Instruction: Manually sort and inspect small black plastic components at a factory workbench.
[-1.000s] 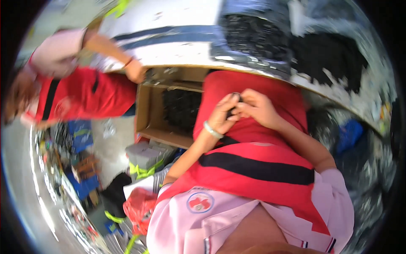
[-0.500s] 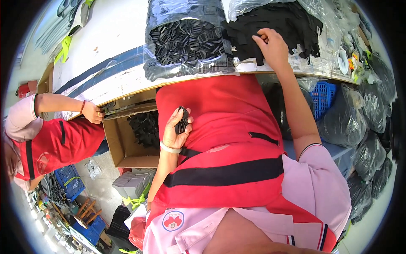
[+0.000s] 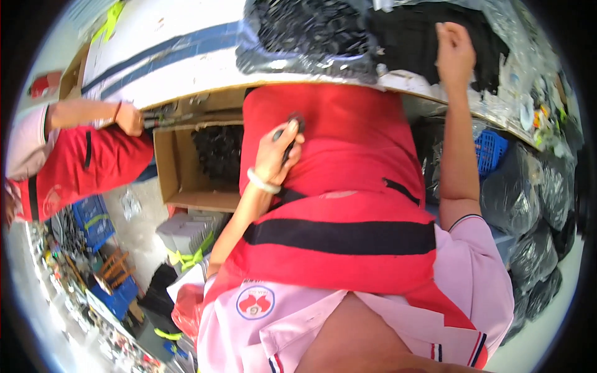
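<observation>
Co-worker's hand: touching the desk edge, far left.
Your left hand: gripping a small black part against your red apron.
Your right hand: reaching into the black pile; grip unclear.

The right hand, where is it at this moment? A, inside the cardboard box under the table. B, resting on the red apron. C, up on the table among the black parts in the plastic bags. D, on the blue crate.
C: the right hand reaches onto the table, resting on the black parts there, well clear of the cardboard box.
</observation>
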`<state>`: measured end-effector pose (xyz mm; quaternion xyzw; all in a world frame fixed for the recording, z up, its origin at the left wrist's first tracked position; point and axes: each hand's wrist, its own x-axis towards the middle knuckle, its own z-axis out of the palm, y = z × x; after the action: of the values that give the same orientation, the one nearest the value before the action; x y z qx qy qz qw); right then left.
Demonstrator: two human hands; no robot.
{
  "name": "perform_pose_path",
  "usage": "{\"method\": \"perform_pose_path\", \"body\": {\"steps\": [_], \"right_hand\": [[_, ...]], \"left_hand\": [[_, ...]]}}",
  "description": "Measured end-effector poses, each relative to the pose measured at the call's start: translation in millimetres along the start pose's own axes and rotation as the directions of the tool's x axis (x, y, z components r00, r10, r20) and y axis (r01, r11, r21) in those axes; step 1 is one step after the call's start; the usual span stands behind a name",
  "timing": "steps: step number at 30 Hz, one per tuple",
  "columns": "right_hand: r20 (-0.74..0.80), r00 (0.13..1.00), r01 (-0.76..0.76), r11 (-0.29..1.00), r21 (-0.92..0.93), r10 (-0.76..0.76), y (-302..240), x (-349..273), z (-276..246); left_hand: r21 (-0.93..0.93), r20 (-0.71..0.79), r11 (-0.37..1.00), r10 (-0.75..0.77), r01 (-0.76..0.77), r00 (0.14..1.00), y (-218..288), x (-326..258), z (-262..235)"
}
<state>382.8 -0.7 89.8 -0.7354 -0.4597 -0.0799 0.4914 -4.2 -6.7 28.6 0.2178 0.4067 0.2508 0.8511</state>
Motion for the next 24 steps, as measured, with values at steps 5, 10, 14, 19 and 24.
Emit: {"method": "perform_pose_path", "body": {"steps": [5, 10, 14, 19, 24], "right_hand": [[0.814, 0.56, -0.55, 0.805, 0.224, 0.156, -110.8, -76.2, 17.0], [0.972, 0.198, -0.853, 0.511, 0.108, 0.126, -137.7, -149.0, 38.0], [0.967, 0.146, -0.951, 0.299, 0.079, 0.209, -144.1, -149.8, 39.3], [0.969, 0.159, -0.975, 0.187, 0.123, 0.191, -153.3, -155.7, 44.1], [0.948, 0.249, -0.944, 0.268, 0.192, 0.199, -147.4, -158.8, 52.7]], "left_hand": [[0.186, -0.156, 0.961, 0.233, -0.203, 0.96, 9.5, -3.6, 14.6], [0.305, -0.085, 0.88, 0.407, -0.365, 0.909, 2.5, 1.8, 16.4], [0.416, -0.073, 0.791, 0.521, -0.449, 0.85, 3.4, -3.6, 17.3], [0.695, 0.118, 0.418, 0.736, -0.585, 0.667, 4.9, 0.7, 9.8], [0.752, 0.222, 0.275, 0.751, -0.599, 0.622, 12.0, -0.4, 3.6]]}}
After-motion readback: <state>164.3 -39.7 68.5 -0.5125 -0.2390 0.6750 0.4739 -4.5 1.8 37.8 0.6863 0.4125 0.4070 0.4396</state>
